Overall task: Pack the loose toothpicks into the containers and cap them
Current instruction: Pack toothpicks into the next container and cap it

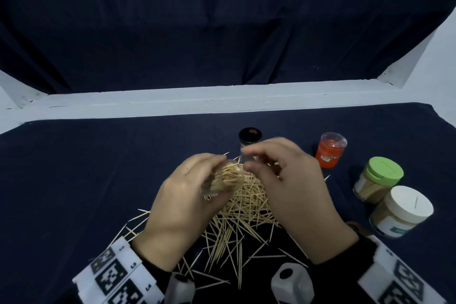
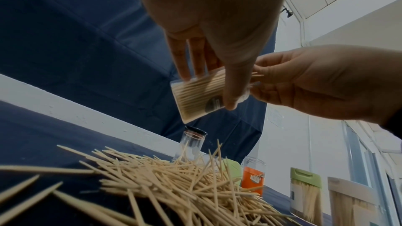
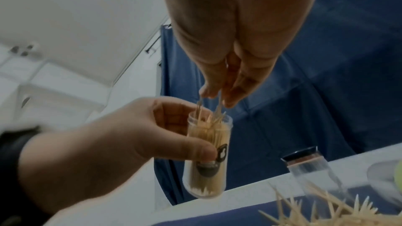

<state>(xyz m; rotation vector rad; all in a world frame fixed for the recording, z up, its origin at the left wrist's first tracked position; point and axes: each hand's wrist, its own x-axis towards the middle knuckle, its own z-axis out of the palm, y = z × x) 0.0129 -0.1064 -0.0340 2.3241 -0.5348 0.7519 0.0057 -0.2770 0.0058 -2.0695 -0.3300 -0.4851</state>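
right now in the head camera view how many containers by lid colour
black-lid container: 1
clear-lid orange container: 1
green-lid container: 1
white-lid container: 1
open container held in the left hand: 1
total: 5

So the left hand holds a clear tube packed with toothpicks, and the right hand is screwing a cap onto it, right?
Not quite. The left hand does hold the clear tube, but the right hand is feeding toothpicks into its open mouth, not capping it; the right wrist view shows this.

tube [image 3: 206, 157]: clear, open, nearly full of sticks, held tilted in the air | toothpicks [image 1: 244, 207]: pale, thin, piled loose on the blue cloth | jars [image 1: 377, 180]: four, capped, stood at the back and right
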